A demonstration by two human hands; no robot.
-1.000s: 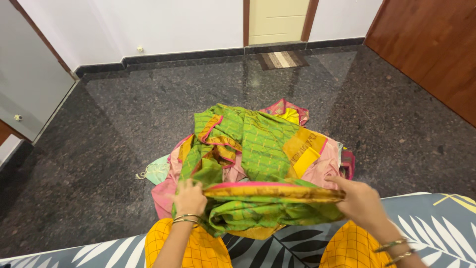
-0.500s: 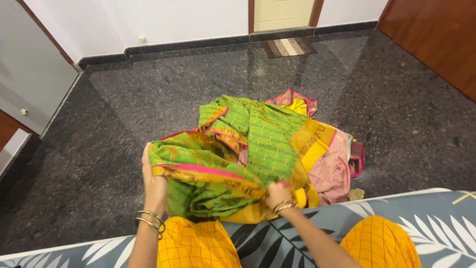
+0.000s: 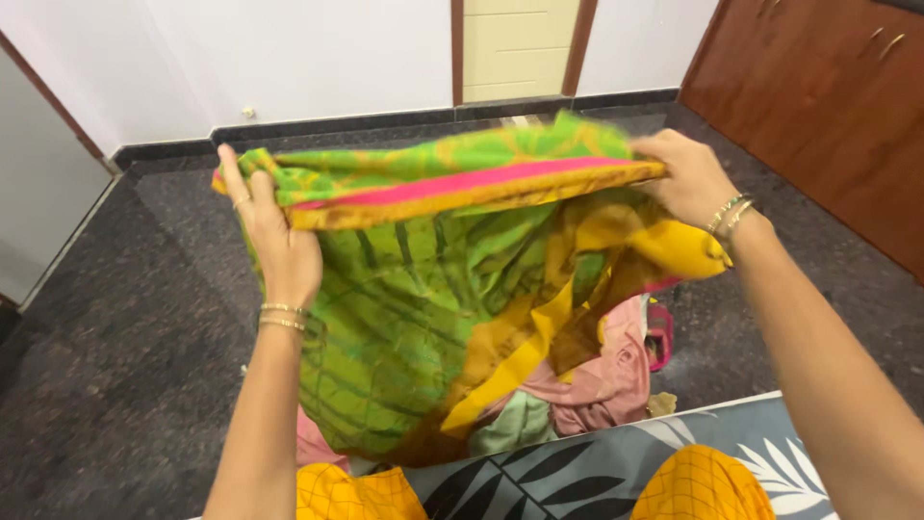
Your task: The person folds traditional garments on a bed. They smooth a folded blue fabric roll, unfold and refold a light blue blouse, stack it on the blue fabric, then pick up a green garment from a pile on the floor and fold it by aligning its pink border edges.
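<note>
The green cloth [image 3: 404, 289] with a pink and yellow border hangs spread between both raised hands above the dark floor [image 3: 125, 356]. The left hand [image 3: 274, 241] and right hand [image 3: 688, 178] each have fingers pinching its top edge, over a clothes pile [image 3: 597, 376].

Thin gold bangles circled both bare wrists, a ring sat on a left-hand finger, and yellow checked cloth covered the knees.

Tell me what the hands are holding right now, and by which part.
Both hold the green cloth by its pink-and-gold top border: left hand at the left end, right hand at the right end.
</note>
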